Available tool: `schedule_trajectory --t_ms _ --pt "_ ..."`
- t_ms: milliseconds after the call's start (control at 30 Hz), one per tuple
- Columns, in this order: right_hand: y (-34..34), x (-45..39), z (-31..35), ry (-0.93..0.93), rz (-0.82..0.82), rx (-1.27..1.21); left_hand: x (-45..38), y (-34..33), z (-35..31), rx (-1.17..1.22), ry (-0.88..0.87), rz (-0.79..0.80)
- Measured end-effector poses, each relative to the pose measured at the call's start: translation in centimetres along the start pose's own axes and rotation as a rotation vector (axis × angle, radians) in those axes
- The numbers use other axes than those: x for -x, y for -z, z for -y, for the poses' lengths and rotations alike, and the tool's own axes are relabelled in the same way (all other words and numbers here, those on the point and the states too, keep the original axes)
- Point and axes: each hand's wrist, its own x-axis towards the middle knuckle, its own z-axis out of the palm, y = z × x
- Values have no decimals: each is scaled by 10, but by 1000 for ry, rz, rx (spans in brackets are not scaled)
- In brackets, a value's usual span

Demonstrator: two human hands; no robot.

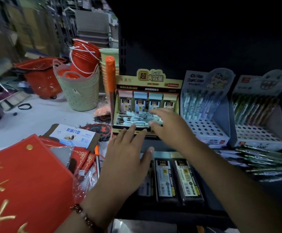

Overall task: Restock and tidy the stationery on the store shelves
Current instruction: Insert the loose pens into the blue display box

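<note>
A gold-trimmed display box (147, 100) of pencil-lead cases stands on the dark shelf, with loose pens lying in its front tray. My right hand (168, 126) reaches over that tray, fingers spread and straight, holding nothing. My left hand (128, 148) hovers flat in front of the box, above several black lead cases (175, 175) lying on the shelf. To the right stand two pen display boxes, one pale blue (207, 105) and one white (257, 108).
Loose green pens (262, 160) lie scattered at the right of the shelf. Left of it, red fabric banners (22, 182), a packaged door mat (74, 135), stacked baskets (79, 86) and red buckets (84, 56) crowd the floor. An orange-handled pole (110, 78) leans beside the display box.
</note>
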Motion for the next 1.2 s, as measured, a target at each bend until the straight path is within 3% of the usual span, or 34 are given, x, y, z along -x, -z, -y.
schedule_trajectory --t_ms 167,500,700,900,1067,1200 --pt "-21 -34 19 -13 291 192 10 12 17 22 14 -45" --pt "-25 -73 36 -11 439 530 21 29 27 33 49 -64" --pt "-16 -68 37 -46 424 255 26 39 33 72 76 -61" --pt "-2 -63 28 -15 249 15 26 42 34 86 69 -74" --pt "33 -41 47 -103 134 -449 22 39 19 187 35 -141" --pt "59 -7 62 -277 295 -926 20 36 -3 528 63 -147"
